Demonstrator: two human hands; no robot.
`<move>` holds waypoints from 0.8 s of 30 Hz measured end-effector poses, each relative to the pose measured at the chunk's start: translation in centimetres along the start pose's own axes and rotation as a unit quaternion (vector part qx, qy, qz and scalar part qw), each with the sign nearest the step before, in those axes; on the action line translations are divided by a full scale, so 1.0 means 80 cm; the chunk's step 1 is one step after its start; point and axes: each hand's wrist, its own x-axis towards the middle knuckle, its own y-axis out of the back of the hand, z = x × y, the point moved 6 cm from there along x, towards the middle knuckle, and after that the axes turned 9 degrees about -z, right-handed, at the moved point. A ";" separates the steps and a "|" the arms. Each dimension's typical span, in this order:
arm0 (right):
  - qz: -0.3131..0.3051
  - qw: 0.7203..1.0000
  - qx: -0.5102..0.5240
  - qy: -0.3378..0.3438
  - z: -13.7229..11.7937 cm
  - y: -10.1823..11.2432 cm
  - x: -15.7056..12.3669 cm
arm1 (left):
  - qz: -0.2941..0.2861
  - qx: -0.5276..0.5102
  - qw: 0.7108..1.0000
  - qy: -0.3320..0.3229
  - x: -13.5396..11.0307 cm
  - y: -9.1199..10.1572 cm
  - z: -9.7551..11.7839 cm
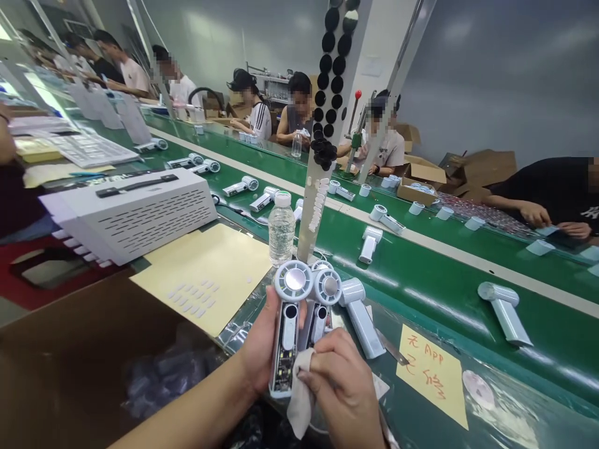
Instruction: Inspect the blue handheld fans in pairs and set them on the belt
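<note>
The left hand point(266, 348) is closed around the body of a handheld fan point(286, 333), which stands upright with its round silver-centred head point(294, 280) at the top. The right hand point(339, 390) pinches a white cloth point(299, 394) between thumb and fingers, pressing it against the lower part of the fan. That end of the fan has no cover, leaving a small circuit board point(282, 368) bare, so this unit looks unfinished. A second fan point(318, 321) stands touching its side, also open along the body; whether a hand holds it cannot be told.

Just beside them, a pale blue fan point(359, 315) lies on a green conveyor belt point(449, 299), its casing closed. More closed fans lie further along the belt, including one point(505, 312) to the right and one point(369, 244) beyond. Near the hands are a metal blade point(390, 347) and a yellow note point(433, 376) with handwriting.

To the left, a yellow sheet point(208, 280) carries rows of small grey pads point(191, 298), with many spaces on it bare. Past it stand a water bottle point(281, 229) and a white slotted box point(128, 215). A cardboard box point(79, 355) sits at lower left. Co-workers sit along both sides of the belt, and one person's hands point(536, 218) work at the right.
</note>
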 end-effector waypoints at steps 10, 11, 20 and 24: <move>0.008 0.974 0.058 -0.221 0.051 0.024 0.033 | 0.066 0.186 0.974 -0.109 -0.032 0.009 0.052; -0.015 0.970 0.104 -0.219 0.051 0.021 0.034 | 0.067 0.204 0.972 -0.100 -0.032 0.007 0.048; -0.021 0.954 0.197 -0.223 0.060 0.069 0.013 | 0.052 0.256 0.965 -0.011 0.003 -0.004 -0.004; 0.041 0.920 0.296 -0.255 0.063 0.087 -0.023 | 0.017 0.210 0.977 0.027 0.018 -0.021 -0.026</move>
